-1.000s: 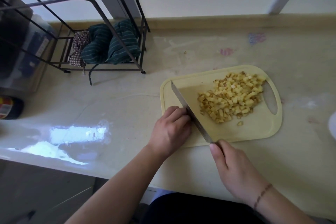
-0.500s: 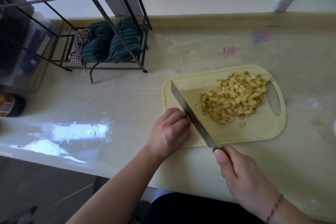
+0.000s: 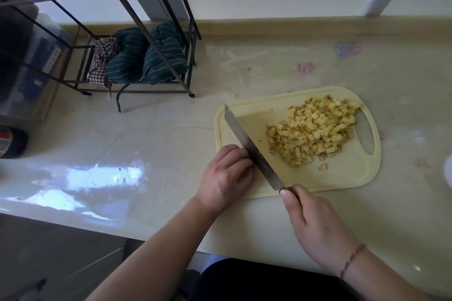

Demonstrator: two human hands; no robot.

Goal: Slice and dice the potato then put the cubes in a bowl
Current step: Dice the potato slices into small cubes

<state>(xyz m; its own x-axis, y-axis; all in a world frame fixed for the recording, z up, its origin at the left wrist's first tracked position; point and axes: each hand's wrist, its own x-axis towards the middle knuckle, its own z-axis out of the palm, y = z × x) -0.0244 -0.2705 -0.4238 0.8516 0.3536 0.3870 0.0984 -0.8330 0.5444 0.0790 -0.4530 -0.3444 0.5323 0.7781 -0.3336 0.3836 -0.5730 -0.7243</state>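
The left hand (image 3: 226, 176) rests at the near-left corner of the cutting board (image 3: 347, 178), fingers curled down against the left face of the knife (image 3: 252, 149); whether they pin a last piece of potato under them I cannot tell, since the blade and knuckles hide that spot. The right hand (image 3: 318, 225) grips the knife's handle, thumb laid forward along its top, just off the board's near edge.

The potato cubes (image 3: 315, 129) lie heaped on the right half of the board, close to its handle slot, with one stray bit just nearer the person. A pale rim at the far right edge of the view may be the bowl, though too little of it shows to be sure.

What could go wrong: the curled left fingers touch the blade, so a downward stroke with a knuckle out of line would nick them. The counter looks glossy, and a hard push might skid the board. Sweeping the heap rightward could spill cubes through the slot or over the edge.

The knife's long axis runs diagonally, tip pointing away and to the left toward the board's far-left corner, handle toward the person's right
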